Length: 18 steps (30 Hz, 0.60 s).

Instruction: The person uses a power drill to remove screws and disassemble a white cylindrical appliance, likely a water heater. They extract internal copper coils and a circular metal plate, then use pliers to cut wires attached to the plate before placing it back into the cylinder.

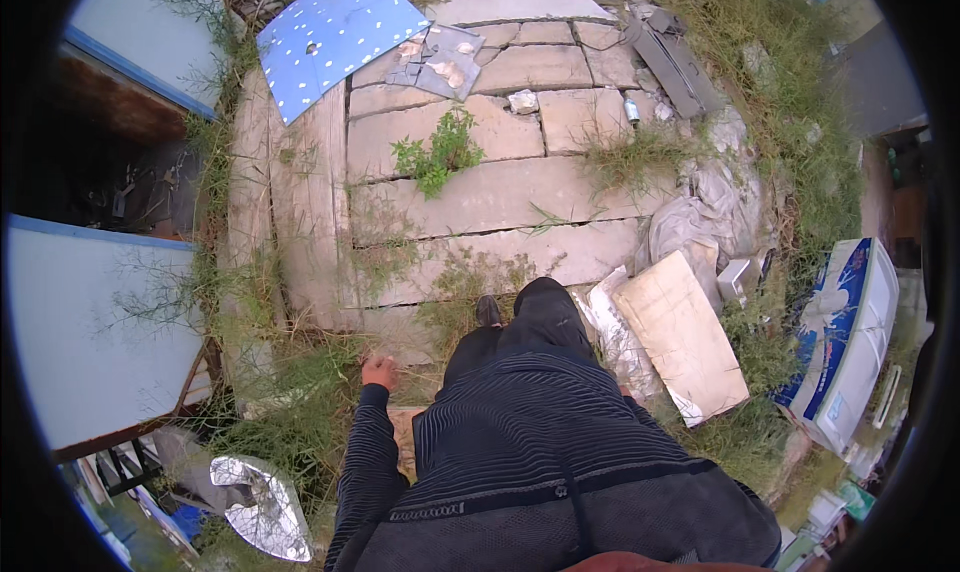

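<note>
My left hand (380, 371) hangs low at my left side, beside green weeds (310, 377). Its fingers look loosely apart, and nothing shows in them. Only a sliver of my right hand (626, 391) peeks out past my dark striped jacket (530, 422), near a worn cream-coloured board (680, 337). Its fingers are hidden. Crumpled silvery sheeting (615, 322) lies under the board's left edge. A dark shoe (488, 311) and my dark trouser legs stand on the slabs below.
Cracked concrete slabs (500, 187) run ahead, with a leafy plant (440, 154) growing between them. A blue dotted panel (340, 37) lies far left. Grey plastic sheeting (700, 217), a blue-and-white box (840, 342) and tall weeds line the right. Pale blue panels (100, 332) stand left.
</note>
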### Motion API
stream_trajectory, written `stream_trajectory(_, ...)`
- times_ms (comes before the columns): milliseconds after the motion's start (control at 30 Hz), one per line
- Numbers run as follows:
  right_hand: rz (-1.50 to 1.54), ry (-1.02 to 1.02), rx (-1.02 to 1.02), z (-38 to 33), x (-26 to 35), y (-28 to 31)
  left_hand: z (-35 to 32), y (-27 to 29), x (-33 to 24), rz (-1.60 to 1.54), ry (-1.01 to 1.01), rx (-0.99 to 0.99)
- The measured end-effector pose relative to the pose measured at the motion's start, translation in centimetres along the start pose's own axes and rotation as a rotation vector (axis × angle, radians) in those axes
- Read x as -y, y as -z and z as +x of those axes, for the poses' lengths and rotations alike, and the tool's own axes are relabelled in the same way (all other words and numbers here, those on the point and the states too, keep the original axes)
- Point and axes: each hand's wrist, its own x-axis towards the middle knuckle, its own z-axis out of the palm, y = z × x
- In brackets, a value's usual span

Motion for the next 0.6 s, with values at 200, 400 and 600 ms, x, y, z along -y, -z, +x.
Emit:
stream_trajectory(200,0.166,-0.106,0.111,7.9,14.2,15.6,11.8,-4.0,-23.4,-0.072,-0.035,-0.061)
stream_trajectory(400,0.11,0.045,0.095,17.0,29.8,33.1,20.4,-10.6,-36.8,-0.121,0.264,0.046)
stream_trajectory(600,0.257,0.169,-0.129,25.6,44.5,52.9,26.3,-16.5,-46.8,0.008,0.222,0.062)
